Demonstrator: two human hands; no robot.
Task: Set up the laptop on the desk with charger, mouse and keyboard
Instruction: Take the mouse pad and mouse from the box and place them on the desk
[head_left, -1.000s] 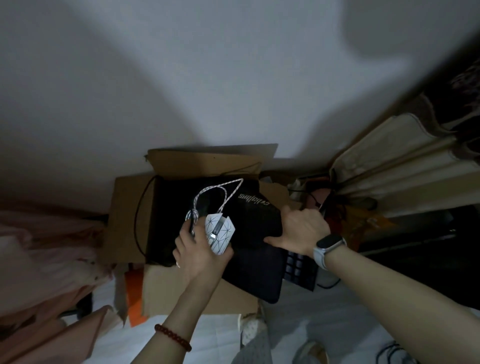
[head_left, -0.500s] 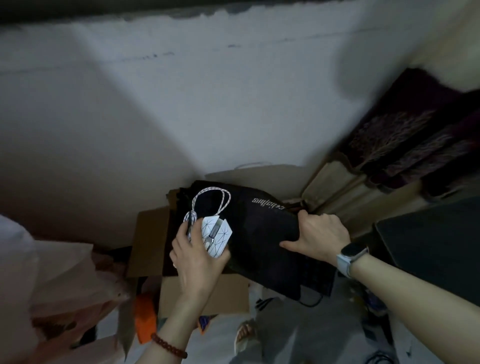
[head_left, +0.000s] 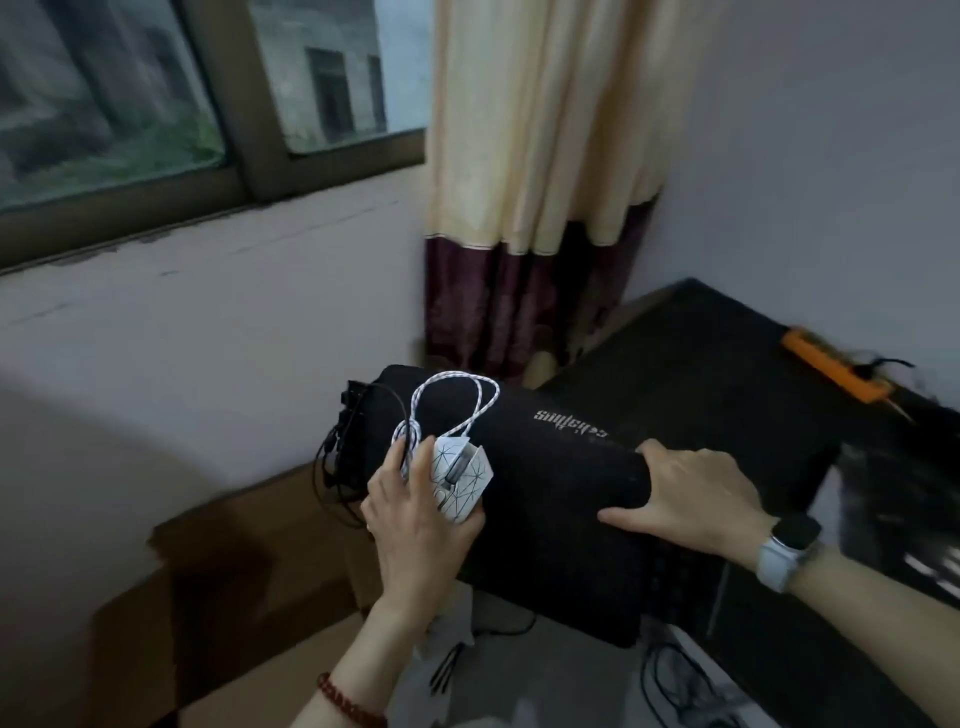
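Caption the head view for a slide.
Both hands carry a black mouse pad toward the dark desk, left hand pinning a white mouse on top.

keyboard: mostly hidden beneath the black mat | right hand: fingertips out of sight past the mat's edge | desk: right side blurred, cut by frame | floor cables: blurred, ends untraceable

Dim, flat daylight enters through the window at far left. The black desk at right swallows detail. Motion blur smears the near-right edge, and wide-angle distortion bends the window frame and curtain.
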